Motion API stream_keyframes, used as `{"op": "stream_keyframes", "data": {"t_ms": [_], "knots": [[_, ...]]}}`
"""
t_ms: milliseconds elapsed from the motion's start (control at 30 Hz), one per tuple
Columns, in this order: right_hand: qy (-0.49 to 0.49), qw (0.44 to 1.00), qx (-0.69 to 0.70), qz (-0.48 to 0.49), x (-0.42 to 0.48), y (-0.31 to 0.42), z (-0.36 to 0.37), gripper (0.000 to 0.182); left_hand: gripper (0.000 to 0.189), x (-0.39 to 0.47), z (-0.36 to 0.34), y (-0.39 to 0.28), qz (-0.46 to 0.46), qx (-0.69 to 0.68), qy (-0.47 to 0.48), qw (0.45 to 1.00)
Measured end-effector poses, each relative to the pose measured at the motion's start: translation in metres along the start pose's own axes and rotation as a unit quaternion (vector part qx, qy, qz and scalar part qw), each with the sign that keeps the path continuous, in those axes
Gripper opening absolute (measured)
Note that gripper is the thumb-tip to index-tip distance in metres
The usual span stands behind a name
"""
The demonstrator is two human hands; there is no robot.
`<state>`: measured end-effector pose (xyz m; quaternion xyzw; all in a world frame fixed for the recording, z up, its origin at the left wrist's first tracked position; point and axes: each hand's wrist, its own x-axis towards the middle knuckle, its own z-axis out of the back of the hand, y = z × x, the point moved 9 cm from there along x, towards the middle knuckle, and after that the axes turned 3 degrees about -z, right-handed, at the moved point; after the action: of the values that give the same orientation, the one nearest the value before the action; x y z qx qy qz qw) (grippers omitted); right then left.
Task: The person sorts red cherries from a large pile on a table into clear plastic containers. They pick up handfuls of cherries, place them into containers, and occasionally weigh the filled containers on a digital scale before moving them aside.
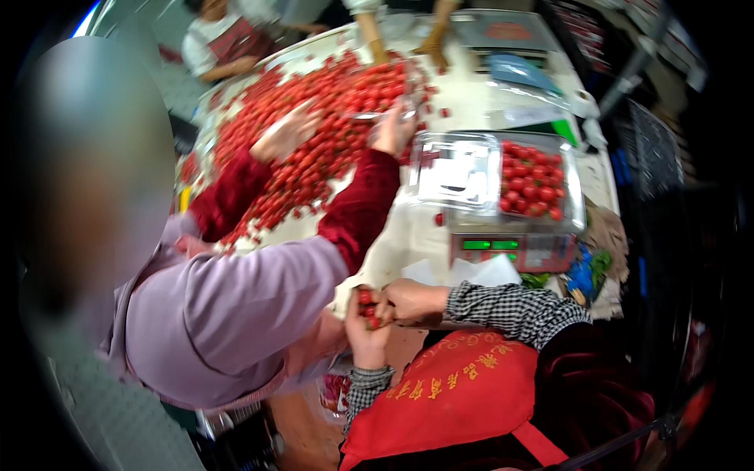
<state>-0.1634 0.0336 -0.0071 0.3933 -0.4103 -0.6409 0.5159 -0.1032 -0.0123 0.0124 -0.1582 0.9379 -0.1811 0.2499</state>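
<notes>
My left hand (366,340) is cupped around a few red cherry tomatoes (366,300), just off the near edge of the table. Against them rest the curled fingers of my right hand (413,299); whether these grip a tomato is hidden. Beyond my hands, a digital scale (511,250) with lit green displays carries a clear plastic clamshell box (574,194). Cherry tomatoes (530,179) fill the box, and its clear lid (456,168) is folded back to the left. White paper sheets (486,271) lie between my right hand and the scale.
A co-worker in a lilac top (259,312) reaches across at my left, holding another tomato-filled clear box (377,97) over a large tomato pile (306,165). Gloved hands (435,47) of another person work at the far side. A second scale (500,32) stands there. Cloth (607,235) lies at right.
</notes>
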Motion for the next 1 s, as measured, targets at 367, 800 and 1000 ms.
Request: {"op": "stream_keyframes", "data": {"t_ms": [367,800,1000], "knots": [[-0.426,0.865,0.196,-0.18,-0.385,0.021,0.17,0.026,0.03,0.098,0.093,0.053,0.1,0.043,-0.114,0.988],[-0.663,0.644,-0.278,-0.263,-0.448,0.018,0.234,0.03,0.028,0.135,0.086,0.01,0.028,0.17,-0.159,0.972],[-0.356,0.93,-0.029,-0.08,-0.253,0.042,0.167,0.025,0.019,0.141,0.075,-0.047,-0.115,0.434,-0.159,0.879]]}}
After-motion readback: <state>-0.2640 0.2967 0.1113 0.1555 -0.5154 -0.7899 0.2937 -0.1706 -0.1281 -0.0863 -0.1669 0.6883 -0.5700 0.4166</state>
